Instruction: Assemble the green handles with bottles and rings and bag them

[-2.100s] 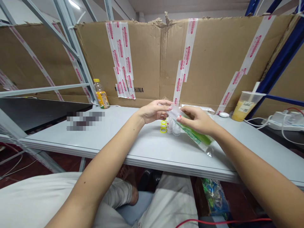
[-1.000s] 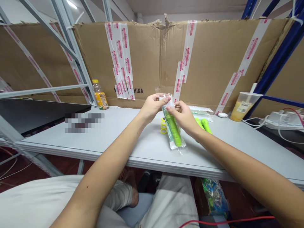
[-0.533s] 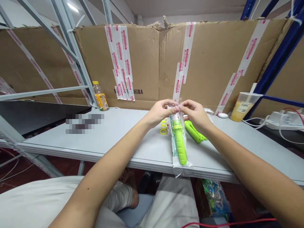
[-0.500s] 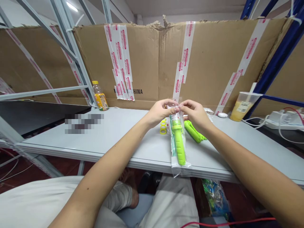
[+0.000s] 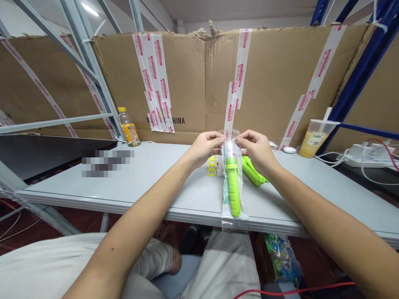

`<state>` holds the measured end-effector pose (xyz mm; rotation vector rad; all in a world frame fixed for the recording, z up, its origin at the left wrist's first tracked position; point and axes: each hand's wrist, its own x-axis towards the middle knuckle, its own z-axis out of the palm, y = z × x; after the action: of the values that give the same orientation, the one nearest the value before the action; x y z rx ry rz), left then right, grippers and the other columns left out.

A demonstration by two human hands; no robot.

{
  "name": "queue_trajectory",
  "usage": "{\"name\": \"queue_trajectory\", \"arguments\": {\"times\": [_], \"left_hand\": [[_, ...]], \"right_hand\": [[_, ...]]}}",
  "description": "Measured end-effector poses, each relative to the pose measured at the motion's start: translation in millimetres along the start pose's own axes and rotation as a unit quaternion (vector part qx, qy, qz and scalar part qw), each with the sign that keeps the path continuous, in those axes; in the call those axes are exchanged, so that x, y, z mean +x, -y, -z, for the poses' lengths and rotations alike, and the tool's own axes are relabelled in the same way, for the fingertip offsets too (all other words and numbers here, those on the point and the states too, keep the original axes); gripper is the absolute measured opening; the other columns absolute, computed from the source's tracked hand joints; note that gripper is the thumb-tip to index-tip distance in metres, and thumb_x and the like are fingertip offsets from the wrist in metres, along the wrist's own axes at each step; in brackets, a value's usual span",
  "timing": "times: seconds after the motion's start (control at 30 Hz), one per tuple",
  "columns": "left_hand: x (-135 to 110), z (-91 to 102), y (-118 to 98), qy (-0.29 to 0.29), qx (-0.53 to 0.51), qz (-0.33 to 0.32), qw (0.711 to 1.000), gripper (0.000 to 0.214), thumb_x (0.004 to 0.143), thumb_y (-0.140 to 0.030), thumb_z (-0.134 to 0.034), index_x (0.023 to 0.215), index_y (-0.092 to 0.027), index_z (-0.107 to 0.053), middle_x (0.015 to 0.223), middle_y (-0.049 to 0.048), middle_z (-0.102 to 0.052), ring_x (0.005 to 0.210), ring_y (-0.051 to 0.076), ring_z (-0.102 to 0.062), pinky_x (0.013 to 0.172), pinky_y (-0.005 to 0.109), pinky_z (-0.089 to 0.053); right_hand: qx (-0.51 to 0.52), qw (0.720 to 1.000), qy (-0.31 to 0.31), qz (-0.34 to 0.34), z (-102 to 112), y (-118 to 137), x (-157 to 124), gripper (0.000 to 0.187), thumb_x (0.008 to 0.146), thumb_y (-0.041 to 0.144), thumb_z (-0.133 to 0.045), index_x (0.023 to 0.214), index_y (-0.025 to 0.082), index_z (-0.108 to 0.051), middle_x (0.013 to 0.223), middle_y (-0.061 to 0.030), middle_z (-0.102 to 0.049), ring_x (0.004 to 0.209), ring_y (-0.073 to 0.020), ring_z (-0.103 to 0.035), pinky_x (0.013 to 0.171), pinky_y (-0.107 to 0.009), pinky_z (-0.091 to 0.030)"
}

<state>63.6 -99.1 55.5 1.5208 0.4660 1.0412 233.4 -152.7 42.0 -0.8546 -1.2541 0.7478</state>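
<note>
Obs., near to far.

The clear bag (image 5: 231, 182) hangs lengthwise below the grips. Its bottom seam lies past the front edge of the surface (image 5: 149, 182), over the lap. Inside is one green handled tool (image 5: 234, 195), upright, with its pale cap end up toward the grips.

Left grip (image 5: 204, 146) and right grip (image 5: 257, 148) are both clenched on the bag's top edge, thumb against forefinger. They sit on either side of the mouth with fingertips nearly touching. Nothing else carries the bag.

Judged step: work at the bag's mouth, with the tool fully inside. Whether the mouth is sealed cannot be told. Handling from here calls for both pinches level along the top strip, since the weight sits low and the film looks slick.

- Just below the left grip, on the surface: yellow rings (image 5: 212, 166) in a short row, with a small white bottle (image 5: 220, 165) beside them.
- Under the right grip: loose green pieces (image 5: 254, 174).
- Farther off, well left of the left grip: a drink bottle (image 5: 127, 129).
- Well right of the right grip: a lidded cup (image 5: 313, 139).
- Beyond both grips: a taped cardboard wall (image 5: 193, 83).
</note>
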Motion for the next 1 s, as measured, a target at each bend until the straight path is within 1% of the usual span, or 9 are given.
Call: {"name": "queue_trajectory", "arguments": {"times": [0.13, 0.27, 0.4, 0.6, 0.73, 0.87, 1.0], "left_hand": [[0.3, -0.5, 0.6, -0.019, 0.015, -0.005, 1.000, 0.012, 0.072, -0.020, -0.076, 0.077, -0.011, -0.071, 0.084, 0.0070, -0.067, 0.078, 0.014, -0.063, 0.071, 0.032, -0.052], [0.4, -0.3, 0.8, -0.026, 0.018, -0.018, 0.999, 0.014, 0.069, -0.022, -0.078, 0.077, -0.012, -0.073, 0.084, 0.0069, -0.069, 0.078, 0.014, -0.063, 0.073, 0.032, -0.053], [0.4, -0.7, 1.1, -0.032, 0.029, -0.029, 0.999, 0.016, 0.068, -0.023, -0.079, 0.077, -0.012, -0.074, 0.083, 0.0078, -0.071, 0.077, 0.015, -0.064, 0.073, 0.033, -0.053], [2.6, -2.1, 4.8, -0.078, 0.030, -0.059, 0.995, 0.017, 0.065, -0.019, -0.080, 0.078, -0.010, -0.075, 0.077, 0.0077, -0.072, 0.069, 0.015, -0.065, 0.070, 0.035, -0.054], [2.9, -3.6, 4.9, -0.088, 0.023, -0.071, 0.993, 0.019, 0.064, -0.018, -0.080, 0.081, -0.010, -0.076, 0.075, 0.0073, -0.072, 0.068, 0.015, -0.065, 0.071, 0.035, -0.055], [3.2, -2.5, 5.2, -0.079, 0.007, -0.062, 0.995, 0.018, 0.066, -0.015, -0.079, 0.083, -0.010, -0.076, 0.077, 0.0081, -0.072, 0.070, 0.015, -0.066, 0.070, 0.034, -0.054], [3.1, -0.6, 5.3, -0.082, -0.008, -0.034, 0.996, 0.014, 0.065, -0.014, -0.080, 0.075, -0.009, -0.073, 0.072, 0.0072, -0.070, 0.067, 0.014, -0.064, 0.070, 0.035, -0.053]], "right_hand": [[-0.002, 1.000, -0.003, -0.013, -0.4, -0.8, -0.1, 0.015, 0.070, 0.028, -0.074, 0.068, 0.019, -0.063, 0.076, -0.0032, -0.064, 0.070, -0.0151, -0.058, 0.056, -0.029, -0.052], [-0.001, 0.999, 0.007, -0.033, 0.1, 1.1, 0.9, 0.014, 0.071, 0.029, -0.075, 0.070, 0.018, -0.065, 0.078, -0.0038, -0.065, 0.070, -0.0152, -0.059, 0.055, -0.028, -0.052], [-0.011, 0.999, 0.018, -0.031, 1.5, 4.0, 1.2, 0.014, 0.068, 0.028, -0.076, 0.076, 0.018, -0.069, 0.079, -0.0049, -0.068, 0.071, -0.0160, -0.060, 0.054, -0.028, -0.052], [-0.026, 1.000, -0.008, 0.003, 4.6, 1.8, 4.4, 0.013, 0.065, 0.025, -0.077, 0.072, 0.016, -0.071, 0.065, -0.0026, -0.064, 0.056, -0.0130, -0.056, 0.048, -0.027, -0.048], [0.007, 1.000, -0.016, -0.011, 4.7, 0.6, 5.7, 0.011, 0.064, 0.022, -0.076, 0.073, 0.017, -0.072, 0.066, -0.0016, -0.064, 0.058, -0.0126, -0.056, 0.051, -0.028, -0.049], [0.045, 0.999, -0.008, -0.020, 4.8, -1.1, 5.9, 0.011, 0.063, 0.020, -0.077, 0.074, 0.018, -0.073, 0.071, -0.0021, -0.066, 0.063, -0.0132, -0.059, 0.057, -0.029, -0.051], [0.023, 1.000, 0.002, -0.013, 6.5, -3.9, 6.6, 0.013, 0.065, 0.023, -0.078, 0.077, 0.018, -0.074, 0.071, -0.0024, -0.066, 0.062, -0.0135, -0.059, 0.056, -0.029, -0.051]]}}
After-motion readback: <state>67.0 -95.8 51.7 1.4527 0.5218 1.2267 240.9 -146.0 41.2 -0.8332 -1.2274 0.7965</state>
